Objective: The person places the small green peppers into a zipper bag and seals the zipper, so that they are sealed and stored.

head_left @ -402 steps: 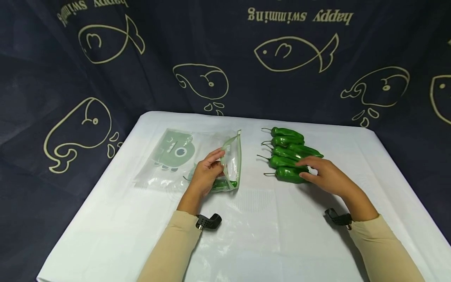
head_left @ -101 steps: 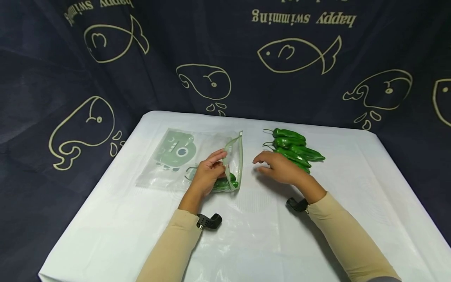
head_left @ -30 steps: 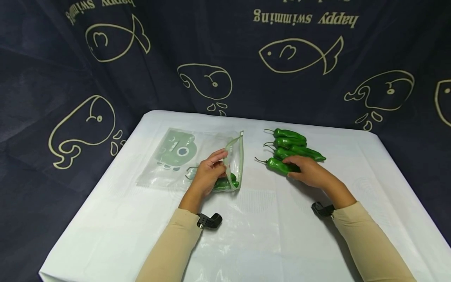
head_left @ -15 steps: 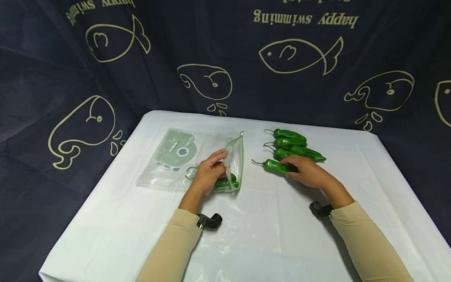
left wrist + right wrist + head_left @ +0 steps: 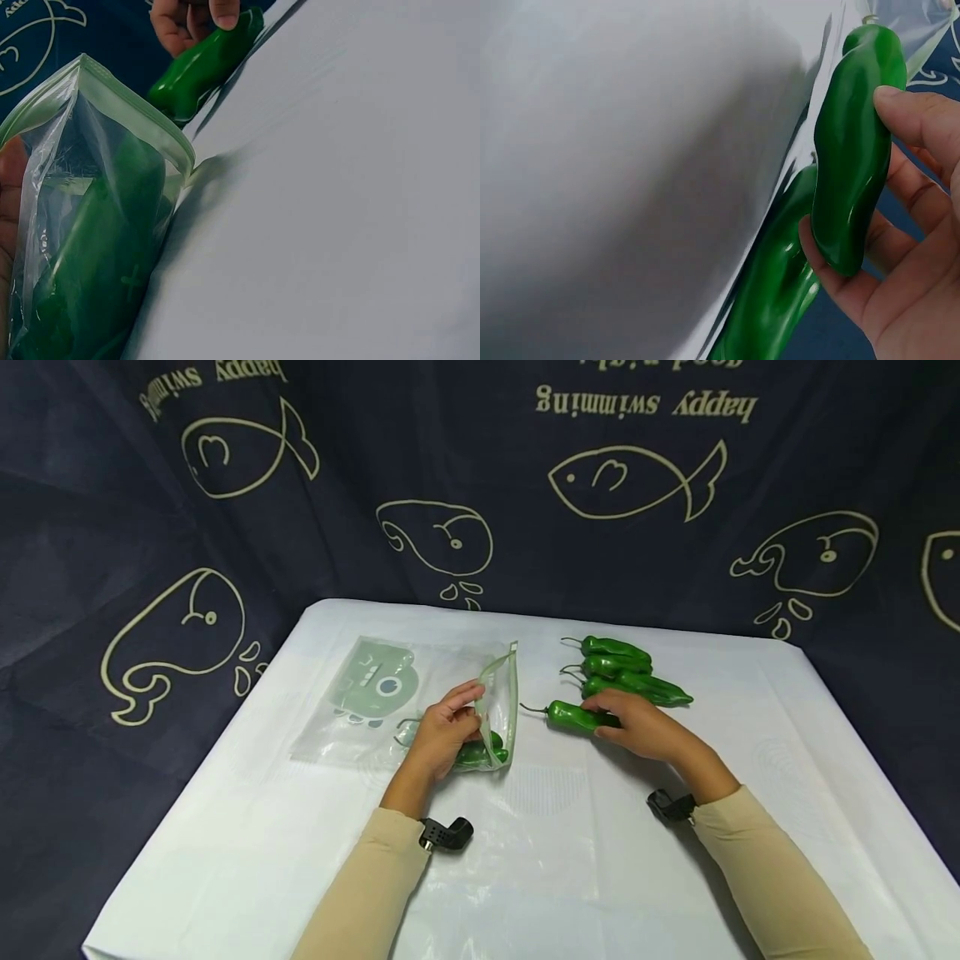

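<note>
A clear zip bag with a green monster print lies flat at left, its mouth turned right. My left hand pinches the upper layer at the mouth, lifting it into a gap. At least two green peppers lie inside, partly hidden by that hand. To the right, my right hand grips another green pepper near its tip, stem toward the bag. Thumb and fingers hold this pepper from both sides in the right wrist view. In the left wrist view the green zip rim gapes.
Behind my right hand lies a group of several green peppers, stems pointing left. A white cloth covers the table. A dark blue curtain with fish and whale drawings hangs behind it.
Over the last second my right hand has drawn one pepper left, out of the group toward the bag mouth. Earlier, a second pepper came into the bag. My left hand has held still.
</note>
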A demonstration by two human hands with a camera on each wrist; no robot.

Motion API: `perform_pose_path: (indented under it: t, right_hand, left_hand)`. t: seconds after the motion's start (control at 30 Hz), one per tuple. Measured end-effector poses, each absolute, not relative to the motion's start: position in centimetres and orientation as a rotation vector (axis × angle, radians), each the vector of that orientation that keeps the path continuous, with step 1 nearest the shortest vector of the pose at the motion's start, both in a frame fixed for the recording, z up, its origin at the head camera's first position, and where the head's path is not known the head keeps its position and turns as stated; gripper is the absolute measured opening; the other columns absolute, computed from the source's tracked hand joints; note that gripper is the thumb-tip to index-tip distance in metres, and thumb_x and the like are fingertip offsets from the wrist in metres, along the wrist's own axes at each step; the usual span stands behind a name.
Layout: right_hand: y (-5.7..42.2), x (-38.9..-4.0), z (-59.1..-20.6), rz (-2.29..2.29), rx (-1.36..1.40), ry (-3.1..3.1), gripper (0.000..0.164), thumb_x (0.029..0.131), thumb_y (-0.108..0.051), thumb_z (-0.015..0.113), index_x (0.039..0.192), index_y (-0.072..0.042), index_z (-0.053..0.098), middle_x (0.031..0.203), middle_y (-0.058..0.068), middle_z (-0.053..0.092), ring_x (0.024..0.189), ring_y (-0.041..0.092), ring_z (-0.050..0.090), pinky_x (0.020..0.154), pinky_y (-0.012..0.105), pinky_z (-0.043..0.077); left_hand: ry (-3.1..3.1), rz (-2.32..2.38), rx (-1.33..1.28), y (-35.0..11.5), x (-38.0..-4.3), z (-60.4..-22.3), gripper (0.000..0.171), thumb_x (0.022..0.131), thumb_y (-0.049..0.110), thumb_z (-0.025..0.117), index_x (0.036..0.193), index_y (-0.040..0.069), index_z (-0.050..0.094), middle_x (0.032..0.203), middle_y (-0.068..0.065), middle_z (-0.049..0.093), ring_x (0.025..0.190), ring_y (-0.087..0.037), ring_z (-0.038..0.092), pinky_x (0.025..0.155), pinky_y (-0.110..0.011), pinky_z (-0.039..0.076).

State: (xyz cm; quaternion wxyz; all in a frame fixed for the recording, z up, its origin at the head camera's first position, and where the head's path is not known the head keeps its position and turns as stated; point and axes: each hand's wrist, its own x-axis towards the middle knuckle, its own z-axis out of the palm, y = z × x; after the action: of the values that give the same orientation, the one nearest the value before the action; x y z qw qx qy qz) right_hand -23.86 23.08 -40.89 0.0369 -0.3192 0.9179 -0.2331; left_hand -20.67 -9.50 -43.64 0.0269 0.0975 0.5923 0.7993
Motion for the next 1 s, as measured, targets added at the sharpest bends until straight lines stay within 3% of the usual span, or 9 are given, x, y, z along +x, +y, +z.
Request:
perform_pose_path:
  t: [1.0]
  right_hand:
    - [17.0, -24.7, -40.6, -0.726, -1.234, 2.739, 0.037, 0.090, -0.008, 0.072, 0.127, -0.006, 0.064, 0.120, 0.003, 0.064, 0.114, 0.019, 0.058, 0.096, 0.041, 0.049]
  left_hand:
    - [1.844, 2.454, 0.295, -9.7, -20.8, -43.9, 0.050, 0.088, -0.016, 0.049, 0.138, -0.015, 0.047, 0.151, -0.009, 0.041, 0.089, -0.007, 0.050, 0.066, -0.020, 0.055]
